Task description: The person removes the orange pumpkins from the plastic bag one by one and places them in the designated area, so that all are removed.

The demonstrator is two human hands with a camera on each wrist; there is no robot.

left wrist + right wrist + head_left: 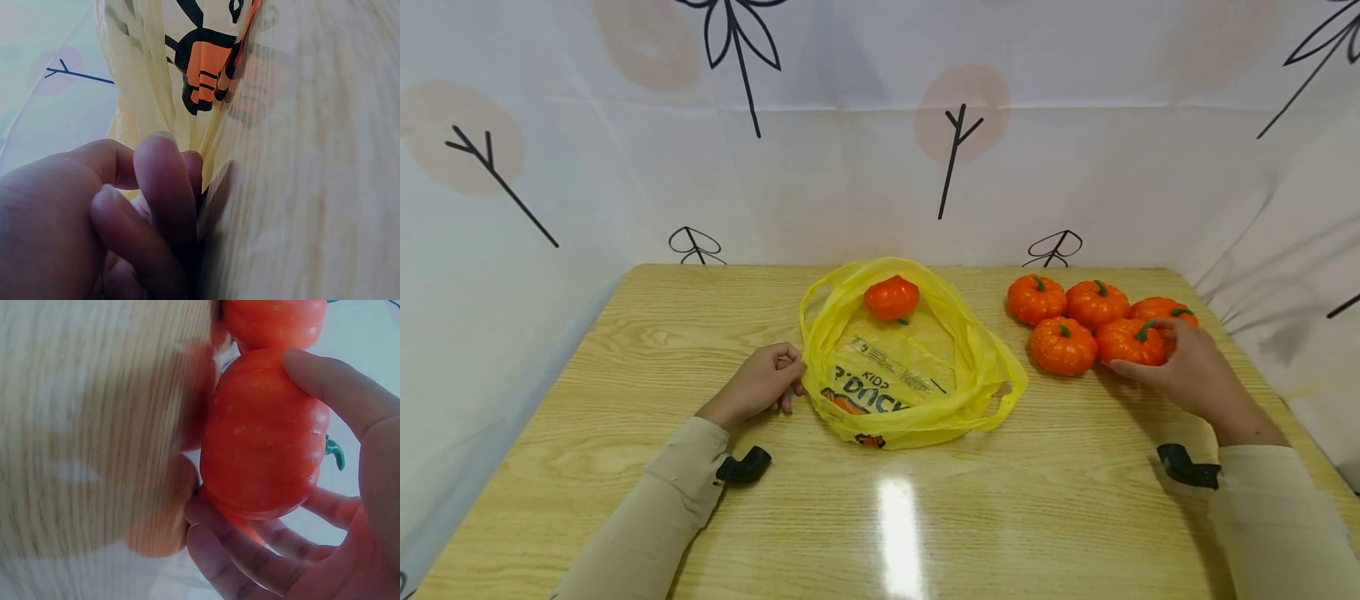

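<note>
A yellow plastic bag (917,421) lies spread wide at the middle of the table, printed with dark letters and an orange figure. Inside it, near the far side, rests one small orange pumpkin (891,298). My left hand (765,381) pinches the bag's left edge with curled fingers; the gathered plastic (187,119) shows beyond the fingertips in the left wrist view. On the right, my right hand (1191,367) holds a green-stemmed pumpkin (265,434), thumb on one side and fingers round the other. In the head view that pumpkin (1129,342) is at the near right of its group.
Several more orange pumpkins sit close together beside the held one, including a near-left one (1063,347), a far-left one (1036,299) and a far-middle one (1097,303). The wooden table (985,517) meets a patterned white cloth (865,183) behind and at both sides.
</note>
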